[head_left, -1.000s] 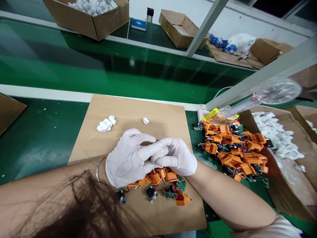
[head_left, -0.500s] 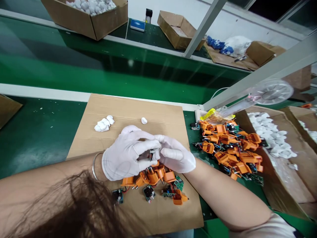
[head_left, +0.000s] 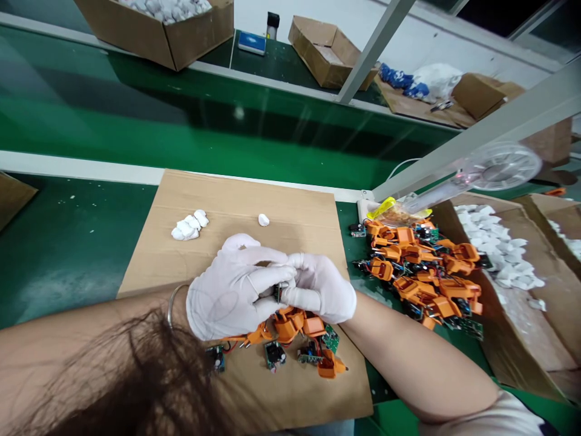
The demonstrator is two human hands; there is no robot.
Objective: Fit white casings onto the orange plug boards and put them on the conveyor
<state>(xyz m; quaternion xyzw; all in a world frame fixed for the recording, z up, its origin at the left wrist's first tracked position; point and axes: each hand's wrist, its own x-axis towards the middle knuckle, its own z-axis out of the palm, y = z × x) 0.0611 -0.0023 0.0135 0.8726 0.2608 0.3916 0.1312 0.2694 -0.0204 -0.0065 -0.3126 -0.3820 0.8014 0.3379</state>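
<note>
My left hand (head_left: 238,292), in a white glove, is closed around a small circuit board (head_left: 278,292), of which only an edge shows between the fingers. My right hand (head_left: 321,289), also gloved, pinches the same board from the other side, its fingertips against those of the left. Most of the board is hidden by the gloves. Just below the hands lie several orange plug housings (head_left: 287,329) with metal pins. Nearer to me are loose circuit boards (head_left: 274,354) with black parts, and one orange housing (head_left: 330,364) wired to a board.
A cardboard sheet (head_left: 299,209) covers the bench, with white pieces (head_left: 188,226) and one single white piece (head_left: 263,220) on it. To the right are a heap of orange housings (head_left: 422,266), a clear fan (head_left: 503,168) and a cardboard box (head_left: 508,327) holding white pieces.
My right hand's fingers have curled in and its thumb has come lower against the board. The board has turned slightly between the hands. Everything else lies as before.
</note>
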